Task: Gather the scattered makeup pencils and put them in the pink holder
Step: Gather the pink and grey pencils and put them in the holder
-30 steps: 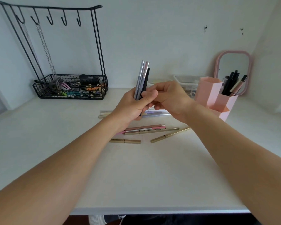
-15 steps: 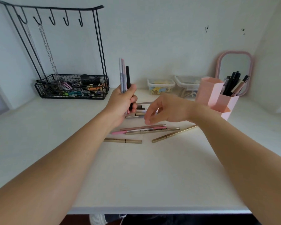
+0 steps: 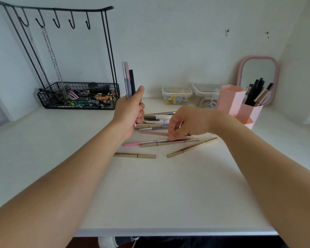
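Left hand [image 3: 131, 111] grips three slim upright pencils [image 3: 127, 79], grey, pink and black, at mid-frame, right hand [image 3: 184, 122] pinches at the gold and pink scattered pencils [image 3: 170, 142] on the desk [image 3: 150, 194], pink holder [image 3: 238, 104] far right.

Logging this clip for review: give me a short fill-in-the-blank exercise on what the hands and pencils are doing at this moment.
1. The left hand grips a bundle of pencils that points ____.
2. The right hand reaches down to the loose pencils lying on the white ____.
3. The pink holder stands in front of a pink-framed ____.
4. The black wire basket stands to the ____ of the left hand.

Missing words: upward; table; mirror; left
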Tool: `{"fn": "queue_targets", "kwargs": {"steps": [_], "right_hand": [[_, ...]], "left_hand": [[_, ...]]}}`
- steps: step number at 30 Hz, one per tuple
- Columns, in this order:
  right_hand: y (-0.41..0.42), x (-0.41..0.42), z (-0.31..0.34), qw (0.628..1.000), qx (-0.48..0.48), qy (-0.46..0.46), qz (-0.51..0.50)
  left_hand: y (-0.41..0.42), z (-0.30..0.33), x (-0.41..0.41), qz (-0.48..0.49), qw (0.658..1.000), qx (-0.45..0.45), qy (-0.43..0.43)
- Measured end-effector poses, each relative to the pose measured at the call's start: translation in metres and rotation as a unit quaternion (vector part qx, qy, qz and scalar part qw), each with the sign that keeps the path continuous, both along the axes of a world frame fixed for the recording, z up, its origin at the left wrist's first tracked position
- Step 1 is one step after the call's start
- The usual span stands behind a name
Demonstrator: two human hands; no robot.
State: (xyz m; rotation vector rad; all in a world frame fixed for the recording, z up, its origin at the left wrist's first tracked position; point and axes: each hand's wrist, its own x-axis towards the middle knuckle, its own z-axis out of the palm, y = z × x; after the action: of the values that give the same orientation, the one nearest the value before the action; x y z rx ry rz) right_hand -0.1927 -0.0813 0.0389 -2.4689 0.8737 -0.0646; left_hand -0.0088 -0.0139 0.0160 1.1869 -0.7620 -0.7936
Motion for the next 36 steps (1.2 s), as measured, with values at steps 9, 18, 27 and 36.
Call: {"fn": "queue_targets", "kwargs": {"steps": [9,18,27,36], "right_hand": [[-0.002,0.003,0.008,0.904,0.177,-0.381,-0.087],[0.014,0.016,0.003,0.856,0.25,-0.446,-0.076],[0.014,0.02,0.0,0.911,0.129,-0.371,-0.127],[0.014,0.018,0.004,0.93,0.095,-0.334,-0.117]], "left_hand": [[0.006,0.003,-0.011,-0.046,0.999,-0.007,-0.008],[0.007,-0.004,-0.021,-0.104,0.989,-0.011,-0.102],[0.004,-0.011,-0.021,-0.072,0.973,0.031,-0.219],[-0.001,-0.011,-0.019,-0.055,0.982,0.012,-0.179]]}}
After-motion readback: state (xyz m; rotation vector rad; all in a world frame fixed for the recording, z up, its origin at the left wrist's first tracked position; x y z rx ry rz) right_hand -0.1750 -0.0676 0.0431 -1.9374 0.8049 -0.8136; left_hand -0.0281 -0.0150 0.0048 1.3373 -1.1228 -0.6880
